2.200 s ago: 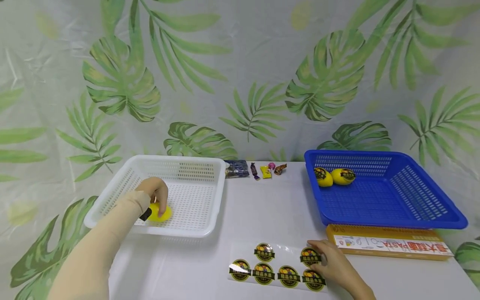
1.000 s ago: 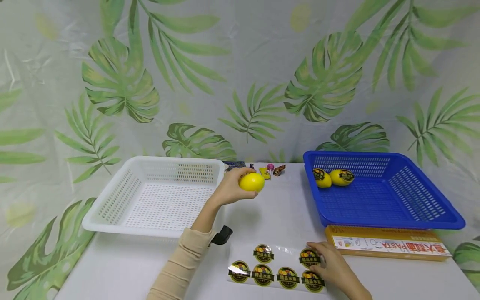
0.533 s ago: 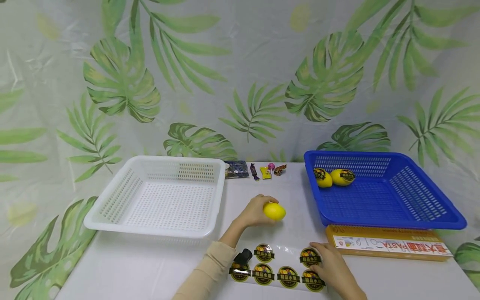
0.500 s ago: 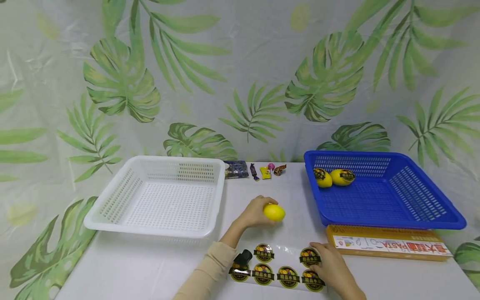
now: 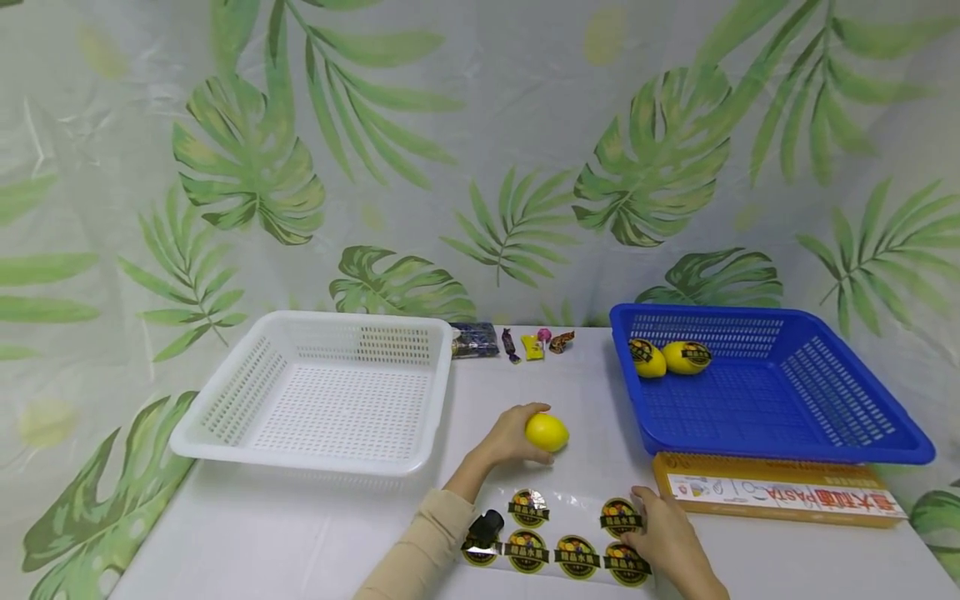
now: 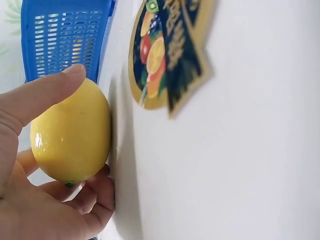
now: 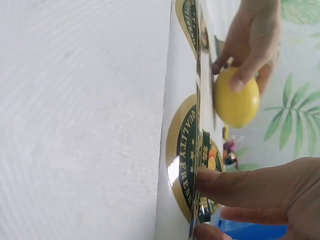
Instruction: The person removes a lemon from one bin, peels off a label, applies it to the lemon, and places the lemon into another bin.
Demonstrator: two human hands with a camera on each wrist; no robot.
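Observation:
My left hand [image 5: 513, 437] grips a plain yellow lemon [image 5: 547, 432] low over the white table, just behind a clear sticker sheet [image 5: 558, 542]. In the left wrist view the thumb lies over the lemon [image 6: 70, 132] and the fingers [image 6: 95, 192] curl under it. My right hand [image 5: 666, 540] rests on the sheet's right end, with its fingertips on a round black-and-gold sticker [image 5: 619, 517]. The right wrist view shows a finger [image 7: 225, 182] lying on that sticker [image 7: 186, 150], with the lemon [image 7: 236, 100] beyond it.
An empty white basket [image 5: 225, 425] stands at the left. A blue basket [image 5: 787, 446] at the right holds two stickered lemons [image 5: 647, 358]. A yellow pasta box [image 5: 780, 492] lies in front of it. Candies [image 5: 532, 343] and a dark packet [image 5: 475, 340] sit at the back.
My left hand lifted the lemon out of the white basket, carried it right, and lowered it to the table behind the sticker sheet. My right hand stayed on the sheet.

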